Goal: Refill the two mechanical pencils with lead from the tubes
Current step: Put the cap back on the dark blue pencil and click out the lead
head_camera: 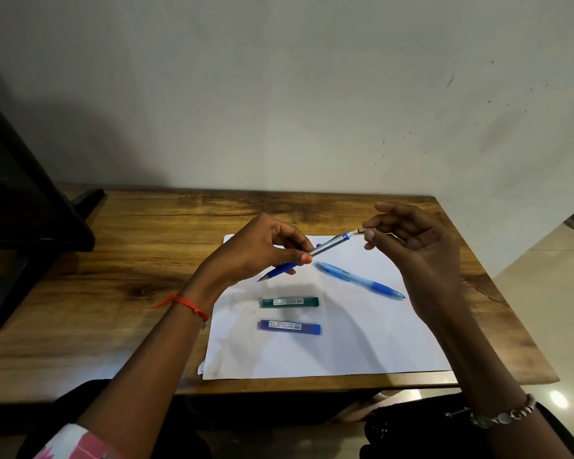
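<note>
White paper (362, 342) served as the landmark for everything on the wooden table (120, 260). Above its far edge, a silver-barrelled mechanical pencil (328, 245) with a dark blue grip was held slantwise, tip pointing down and to the left. The barrel was pinched between thumb and fingers of the left hand (259, 250). At the raised end, the small whitish cap or eraser was nipped between thumb and forefinger of the right hand (408, 243), the other fingers being loosely spread; whether the piece was already free of the barrel could not be told.

A light blue mechanical pencil (360, 280) was lying on the upper right part of the paper. A green lead tube (290, 302) was lying near the paper's middle, and a blue lead tube (290, 326) just nearer to the person, both apparently closed and untouched.

The step in hand was judged to be the opening of the first pencil. A tiny cap could be dropped and rolled off the paper if the pinch were loosened. An eraser could be crumbled if twisted hard. Later, thin leads might be snapped or spilled if a tube were tipped too quickly over the narrow barrel opening.
</note>
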### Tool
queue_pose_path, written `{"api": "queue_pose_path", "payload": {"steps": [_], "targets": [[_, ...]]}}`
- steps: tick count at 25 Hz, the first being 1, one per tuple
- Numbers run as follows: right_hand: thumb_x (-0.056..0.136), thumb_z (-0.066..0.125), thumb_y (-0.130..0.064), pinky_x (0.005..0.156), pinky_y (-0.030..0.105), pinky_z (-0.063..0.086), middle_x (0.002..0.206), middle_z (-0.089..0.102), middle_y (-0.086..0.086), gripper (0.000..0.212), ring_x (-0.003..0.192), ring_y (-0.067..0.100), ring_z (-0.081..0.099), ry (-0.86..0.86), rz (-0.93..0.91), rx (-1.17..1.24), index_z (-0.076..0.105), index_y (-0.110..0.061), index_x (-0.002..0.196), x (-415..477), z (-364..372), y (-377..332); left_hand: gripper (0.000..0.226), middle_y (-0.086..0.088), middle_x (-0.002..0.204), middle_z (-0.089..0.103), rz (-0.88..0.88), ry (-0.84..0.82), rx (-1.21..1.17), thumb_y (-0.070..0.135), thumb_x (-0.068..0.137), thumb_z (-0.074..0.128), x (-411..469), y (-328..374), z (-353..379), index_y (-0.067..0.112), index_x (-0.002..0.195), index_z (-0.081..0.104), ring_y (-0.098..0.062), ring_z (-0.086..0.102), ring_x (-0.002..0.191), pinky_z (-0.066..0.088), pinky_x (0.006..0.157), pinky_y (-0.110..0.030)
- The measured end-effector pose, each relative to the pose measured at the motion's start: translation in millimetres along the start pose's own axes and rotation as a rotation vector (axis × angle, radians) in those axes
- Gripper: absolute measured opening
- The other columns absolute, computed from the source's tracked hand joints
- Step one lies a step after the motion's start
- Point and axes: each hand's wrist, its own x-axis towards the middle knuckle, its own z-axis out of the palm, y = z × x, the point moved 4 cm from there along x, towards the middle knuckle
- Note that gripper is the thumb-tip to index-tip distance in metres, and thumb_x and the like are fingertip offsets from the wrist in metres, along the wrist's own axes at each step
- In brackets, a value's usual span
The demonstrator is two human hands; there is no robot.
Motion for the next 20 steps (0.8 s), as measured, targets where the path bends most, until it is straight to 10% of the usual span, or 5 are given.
{"api": "queue_pose_path", "payload": {"steps": [20], "targets": [[0.077, 0.068, -0.002, 0.067, 0.013, 0.053, 0.083, 0.07, -0.001, 0.032, 0.071, 0.006, 0.069, -0.105, -0.009, -0.112, 0.058, -0.013, 0.105, 1.1, 5.5, 2.6, 0.006, -0.001, 0.078, 0.067, -0.003, -0.008, 0.04, 0.005, 0.077, 0.07, 0.2, 1.0, 4.7, 0.01, 0.08, 0.069, -0.001, 0.065, 0.058, 0.057, 0.059, -0.019]]}}
